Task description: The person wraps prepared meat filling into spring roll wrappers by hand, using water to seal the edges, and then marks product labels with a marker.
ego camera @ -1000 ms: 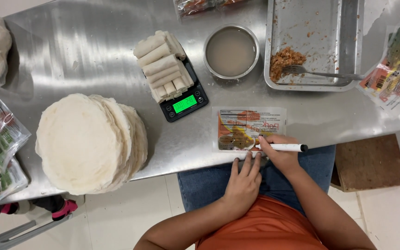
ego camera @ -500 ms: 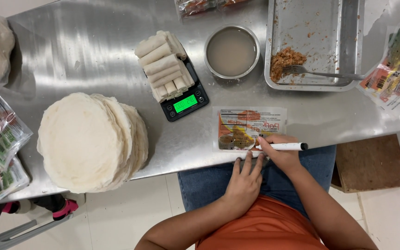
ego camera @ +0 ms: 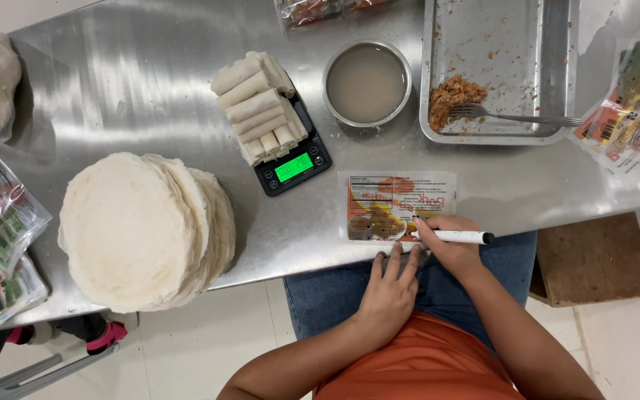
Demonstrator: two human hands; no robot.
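Observation:
My right hand point(ego camera: 450, 244) grips a white marker pen point(ego camera: 453, 236) with its tip on a flat printed plastic bag point(ego camera: 394, 204) lying at the near edge of the steel table point(ego camera: 135, 89). My left hand point(ego camera: 390, 285) rests at that table edge with its fingertips on the bag's lower border, holding nothing. A black digital scale point(ego camera: 294, 163) with a green display stands just left of the bag and carries a pile of rolled spring rolls point(ego camera: 257, 104).
A tall stack of round white wrappers point(ego camera: 138, 230) sits at the left. A steel bowl of cloudy liquid point(ego camera: 368, 81) and a steel tray point(ego camera: 501, 44) holding filling and a fork point(ego camera: 520, 116) lie at the back. Printed bags lie far left and right. A brown stool point(ego camera: 594, 259) stands below.

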